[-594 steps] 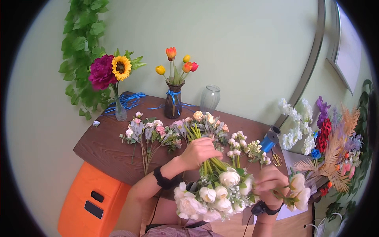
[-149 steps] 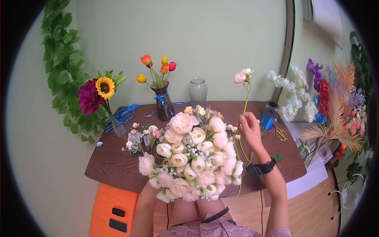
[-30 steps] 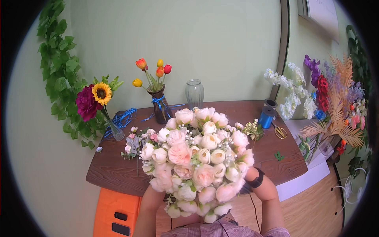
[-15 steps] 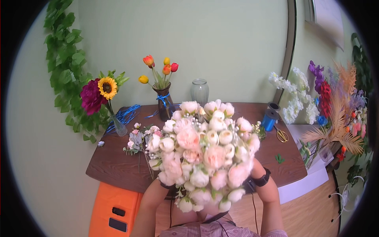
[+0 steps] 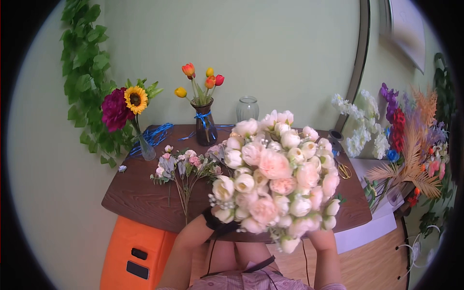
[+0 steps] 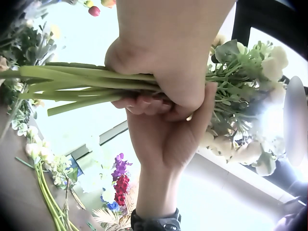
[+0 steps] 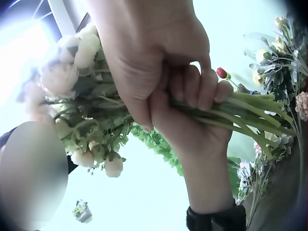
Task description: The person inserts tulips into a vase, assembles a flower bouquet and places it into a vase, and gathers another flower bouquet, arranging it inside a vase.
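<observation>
A big bouquet of white and blush-pink artificial peonies and ranunculus (image 5: 273, 179) is lifted over the table's front right. Its green stems (image 6: 72, 86) run in a tight bundle through both hands. In the left wrist view, my left hand (image 6: 159, 62) grips the stems from one side, while my right hand (image 6: 161, 137) wraps them from the other. The right wrist view shows the right hand (image 7: 149, 57) with curled fingers over the bundle, against the left hand (image 7: 192, 134). Cut stem ends stick out past the fingers. From the head, blooms hide both hands.
Pink flower sprays (image 5: 186, 166) lie on the brown table (image 5: 130, 193). Behind stand a sunflower vase (image 5: 145, 145), a tulip vase (image 5: 207, 130) and a clear glass vase (image 5: 248, 108). Gold scissors (image 5: 344, 170) lie at right, near mixed flowers (image 5: 406, 145). Blue ribbon (image 5: 154, 134) lies back left.
Earlier the right hand held a separate flower stem; now both hands grip the bouquet. Over the last second the bouquet has moved right and tilted, uncovering the pink sprays at left.
</observation>
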`<state>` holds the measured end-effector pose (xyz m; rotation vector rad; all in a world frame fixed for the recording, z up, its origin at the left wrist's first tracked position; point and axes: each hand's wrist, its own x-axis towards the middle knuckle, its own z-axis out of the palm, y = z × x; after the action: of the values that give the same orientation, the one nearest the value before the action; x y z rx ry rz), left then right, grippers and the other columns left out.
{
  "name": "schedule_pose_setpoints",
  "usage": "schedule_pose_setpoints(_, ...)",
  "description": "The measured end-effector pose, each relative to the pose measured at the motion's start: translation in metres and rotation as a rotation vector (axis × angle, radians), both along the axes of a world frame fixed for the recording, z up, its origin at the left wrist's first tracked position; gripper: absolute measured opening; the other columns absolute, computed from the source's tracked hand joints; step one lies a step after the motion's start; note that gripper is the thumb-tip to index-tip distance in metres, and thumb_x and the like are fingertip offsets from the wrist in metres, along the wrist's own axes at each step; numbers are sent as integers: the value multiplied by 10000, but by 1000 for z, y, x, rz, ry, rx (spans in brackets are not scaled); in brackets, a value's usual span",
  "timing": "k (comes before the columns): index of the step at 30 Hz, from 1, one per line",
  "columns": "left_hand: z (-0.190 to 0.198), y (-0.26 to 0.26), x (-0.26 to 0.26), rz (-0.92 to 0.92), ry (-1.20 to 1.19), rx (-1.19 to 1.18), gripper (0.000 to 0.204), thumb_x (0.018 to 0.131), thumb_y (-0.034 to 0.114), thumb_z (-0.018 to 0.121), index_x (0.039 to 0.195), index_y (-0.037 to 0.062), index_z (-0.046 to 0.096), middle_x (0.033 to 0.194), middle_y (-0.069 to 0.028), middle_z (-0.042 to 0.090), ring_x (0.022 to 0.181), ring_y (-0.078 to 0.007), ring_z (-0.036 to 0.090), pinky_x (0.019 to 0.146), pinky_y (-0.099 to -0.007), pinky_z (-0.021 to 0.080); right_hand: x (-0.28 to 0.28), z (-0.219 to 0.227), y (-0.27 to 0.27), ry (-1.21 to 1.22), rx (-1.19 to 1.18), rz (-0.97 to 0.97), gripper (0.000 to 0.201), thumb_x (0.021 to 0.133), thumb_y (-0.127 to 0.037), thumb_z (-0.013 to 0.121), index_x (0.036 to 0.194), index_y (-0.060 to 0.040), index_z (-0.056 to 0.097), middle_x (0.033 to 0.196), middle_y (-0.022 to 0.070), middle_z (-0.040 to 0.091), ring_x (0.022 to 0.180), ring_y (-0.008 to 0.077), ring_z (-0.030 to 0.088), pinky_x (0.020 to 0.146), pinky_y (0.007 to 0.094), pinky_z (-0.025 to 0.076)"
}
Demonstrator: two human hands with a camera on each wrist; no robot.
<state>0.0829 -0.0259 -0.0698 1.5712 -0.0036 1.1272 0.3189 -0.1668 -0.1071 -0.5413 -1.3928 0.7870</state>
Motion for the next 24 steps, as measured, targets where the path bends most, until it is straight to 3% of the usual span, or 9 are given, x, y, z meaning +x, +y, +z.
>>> schedule_pose_setpoints(11, -1, 8, 88, -49, -1, 212, 414, 763, 194, 612, 1127, 41, 491, 1094, -74, 543, 1017, -188, 517, 845, -317, 437, 24, -19, -29, -23, -2, -8, 226, 835, -267, 553, 766, -64, 481, 672, 16, 486, 598, 101, 477, 607, 239, 420)
schedule_pose_setpoints(14, 14, 2, 91, -218, 248, -110, 366, 674, 172, 677, 1005, 59, 568, 1053, -104, 554, 966, -265, 539, 872, -362, 419, 31, -28, -40, -25, -7, -9, 226, 834, -266, 554, 764, -64, 478, 671, 17, 485, 597, 101, 477, 606, 239, 420)
schedule_pose_setpoints(16, 28, -7, 112, 281, 176, 539, 409, 642, 165, 683, 1015, 47, 560, 1066, -115, 536, 1069, -305, 464, 893, -374, 399, 40, -35, -50, -25, -16, -10, 226, 834, -265, 555, 763, -65, 477, 669, 17, 484, 596, 102, 477, 606, 240, 420)
schedule_pose_setpoints(17, 30, -8, 118, 99, 292, 302, 494, 651, 170, 675, 1105, 57, 516, 1110, -132, 504, 1124, -328, 414, 910, -386, 385, 45, -37, -55, -24, -21, -13, 226, 833, -265, 555, 763, -65, 476, 669, 17, 484, 596, 102, 476, 606, 240, 420)
schedule_pose_setpoints(18, 23, -6, 131, 144, 328, 385, 548, 657, 176, 671, 1155, 60, 474, 1125, -147, 489, 1126, -334, 412, 914, -393, 379, 50, -38, -58, -24, -24, -17, 226, 833, -264, 555, 762, -65, 476, 668, 17, 483, 595, 102, 476, 606, 240, 420)
schedule_pose_setpoints(19, 25, -7, 138, 188, 365, 469, 602, 663, 181, 666, 1205, 62, 432, 1139, -163, 474, 1128, -339, 410, 919, -401, 373, 33, -13, -61, -23, -25, -22, 226, 833, -264, 556, 762, -65, 475, 668, 17, 483, 595, 102, 476, 606, 240, 420)
schedule_pose_setpoints(20, 23, -14, 140, 220, 349, 417, 439, 693, 185, 674, 1093, 83, 523, 1042, -122, 561, 1074, -259, 467, 960, -381, 324, 41, 25, 11, -22, -27, -27, 226, 832, -264, 556, 761, -65, 474, 667, 17, 482, 595, 103, 476, 606, 241, 420)
schedule_pose_setpoints(21, 32, -22, 138, 237, 299, 467, 471, 715, 196, 654, 1134, 56, 489, 1051, -149, 552, 1031, -291, 498, 938, -364, 352, 29, 93, 90, -23, -29, -31, 226, 832, -263, 556, 761, -66, 473, 667, 17, 482, 594, 103, 476, 606, 241, 420)
schedule_pose_setpoints(24, 33, -27, 139, -13, 437, 157, 423, 752, 236, 626, 1089, 17, 496, 950, -167, 578, 912, -285, 561, 829, -334, 424, 33, 77, 65, 84, -62, -33, 215, 815, -239, 563, 754, -77, 435, 635, 11, 441, 574, 109, 460, 597, 254, 412)
